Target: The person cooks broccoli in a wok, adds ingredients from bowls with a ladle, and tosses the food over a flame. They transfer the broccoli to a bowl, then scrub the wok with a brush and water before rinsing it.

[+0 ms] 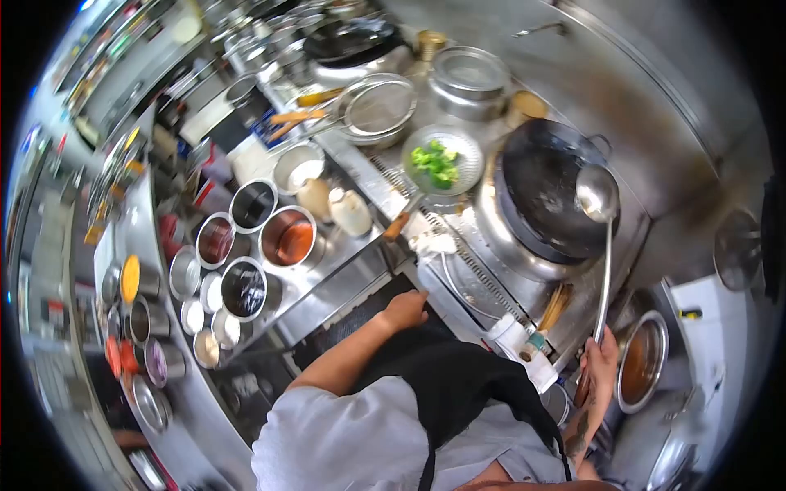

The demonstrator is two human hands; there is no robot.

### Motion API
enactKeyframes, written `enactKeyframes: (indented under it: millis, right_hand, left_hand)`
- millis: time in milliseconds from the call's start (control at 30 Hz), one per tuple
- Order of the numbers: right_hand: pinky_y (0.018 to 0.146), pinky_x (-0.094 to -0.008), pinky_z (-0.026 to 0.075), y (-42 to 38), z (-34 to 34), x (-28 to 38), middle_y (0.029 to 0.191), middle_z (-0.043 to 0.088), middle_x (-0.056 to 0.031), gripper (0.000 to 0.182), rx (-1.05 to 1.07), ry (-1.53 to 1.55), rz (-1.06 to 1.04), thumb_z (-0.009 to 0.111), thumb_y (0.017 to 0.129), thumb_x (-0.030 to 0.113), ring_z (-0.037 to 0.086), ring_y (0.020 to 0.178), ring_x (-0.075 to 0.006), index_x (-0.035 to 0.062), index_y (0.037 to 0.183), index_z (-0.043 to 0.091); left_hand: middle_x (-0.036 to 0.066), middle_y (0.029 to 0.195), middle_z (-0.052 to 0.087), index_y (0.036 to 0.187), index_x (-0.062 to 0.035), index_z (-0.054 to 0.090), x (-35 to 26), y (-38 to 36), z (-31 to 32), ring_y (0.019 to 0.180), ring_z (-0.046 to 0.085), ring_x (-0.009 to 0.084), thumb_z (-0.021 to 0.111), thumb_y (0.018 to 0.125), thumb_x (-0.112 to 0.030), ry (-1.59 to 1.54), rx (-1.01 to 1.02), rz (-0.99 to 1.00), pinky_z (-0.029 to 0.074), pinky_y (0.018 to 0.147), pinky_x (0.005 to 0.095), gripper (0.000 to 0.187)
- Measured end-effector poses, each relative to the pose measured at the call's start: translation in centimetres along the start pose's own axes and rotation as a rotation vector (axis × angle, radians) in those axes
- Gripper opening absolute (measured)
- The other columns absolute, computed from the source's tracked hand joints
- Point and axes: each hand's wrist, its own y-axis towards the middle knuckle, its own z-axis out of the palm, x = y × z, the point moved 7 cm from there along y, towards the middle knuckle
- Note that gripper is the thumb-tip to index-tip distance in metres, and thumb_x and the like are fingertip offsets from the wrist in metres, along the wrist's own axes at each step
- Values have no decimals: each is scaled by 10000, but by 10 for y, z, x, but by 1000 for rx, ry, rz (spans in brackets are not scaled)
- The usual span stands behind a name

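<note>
My right hand [602,358] is wrapped round the long handle of a metal ladle [597,196]. The ladle's bowl is over the right side of a dark wok [536,176], which sits on a round steel burner ring. Close to my body, by the stove's front edge, my left hand [407,309] is curled into a loose fist with nothing visible in it. Beyond it, a perforated strainer [471,168] with a wooden handle holds green broccoli [436,164]. A white cloth [434,243] lies on the stove edge below the strainer.
Left of me, steel pots of sauce [288,236] and small seasoning bowls [225,327] crowd a counter. Wire-mesh skimmers [378,106] and a lidded pot [468,78] stand farther back. At right are a bamboo brush [557,307] and a pot of brown liquid [641,364].
</note>
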Motion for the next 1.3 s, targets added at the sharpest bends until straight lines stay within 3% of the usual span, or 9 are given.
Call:
enactKeyframes:
  millis: [67, 167, 333, 400, 633, 833, 900, 1067, 1300]
  right_hand:
    - [371, -223, 367, 13, -10, -19, 705, 520, -4, 454, -104, -252, -94, 521, 896, 31, 478, 452, -61, 42, 1343, 446]
    - [359, -246, 372, 35, -17, -44, 679, 515, 0, 425, -115, -324, -46, 510, 899, 32, 467, 436, -74, 45, 1321, 458]
    - [370, -237, 384, 22, 53, 3, 684, 444, 12, 421, 95, 438, 191, 513, 951, 98, 417, 428, -74, 89, 1357, 402]
    - [373, -235, 383, 14, 88, 30, 693, 440, 13, 418, 246, 541, 160, 509, 955, 113, 408, 430, -69, 90, 1359, 402]
    - [332, -224, 365, -58, 291, 143, 721, 412, -8, 459, 911, 634, 198, 466, 905, 77, 371, 391, -57, 17, 1353, 389]
    - [359, -240, 376, -156, 517, 212, 698, 484, -21, 483, 1429, 217, 270, 548, 884, 54, 450, 412, -84, 2, 1342, 406]
    - [377, -236, 399, -190, 583, 219, 671, 503, -6, 443, 1514, 57, 196, 545, 883, 28, 479, 427, -82, -7, 1312, 439]
    - [407, -256, 427, -244, 707, 195, 662, 539, -27, 356, 1557, -244, -335, 529, 867, 61, 519, 447, -96, -32, 1209, 494]
    - [436, -324, 448, -277, 769, 187, 626, 529, -99, 135, 1521, -421, -711, 516, 817, 60, 561, 481, -168, -31, 905, 469]
  left_hand:
    - [241, 970, 620, 1108, 22, 546, 12, -17, 3, 919, 632, 390, 647, 755, -187, -6, -59, -60, 518, 807, 470, 422]
    - [244, 1006, 620, 1142, 20, 542, 27, -47, -5, 955, 621, 389, 638, 761, -187, -6, -65, -198, 506, 842, 461, 444]
    - [251, 1032, 617, 1194, 20, 529, 72, -101, 1, 988, 610, 400, 632, 766, -186, -17, -66, -377, 496, 870, 461, 486]
    - [249, 973, 618, 1054, 31, 555, 82, -125, -3, 908, 638, 395, 609, 762, -143, -10, -186, -355, 525, 810, 461, 344]
    - [249, 982, 634, 1033, 29, 567, 134, -199, -29, 935, 637, 403, 610, 762, -145, -95, -192, -485, 517, 824, 473, 325]
    - [241, 995, 647, 1030, 23, 571, 191, -280, -41, 943, 633, 394, 612, 767, -157, -203, -202, -602, 507, 833, 466, 321]
    - [249, 996, 646, 1057, 22, 567, 205, -305, -47, 958, 626, 400, 614, 770, -164, -248, -225, -670, 499, 846, 472, 345]
    - [256, 988, 647, 1107, 34, 554, 228, -361, -47, 982, 616, 408, 625, 782, -188, -317, -439, -707, 489, 859, 481, 400]
    - [253, 1045, 641, 1130, 14, 546, 230, -409, -60, 1020, 607, 404, 643, 807, -208, -430, -449, -841, 486, 877, 481, 404]
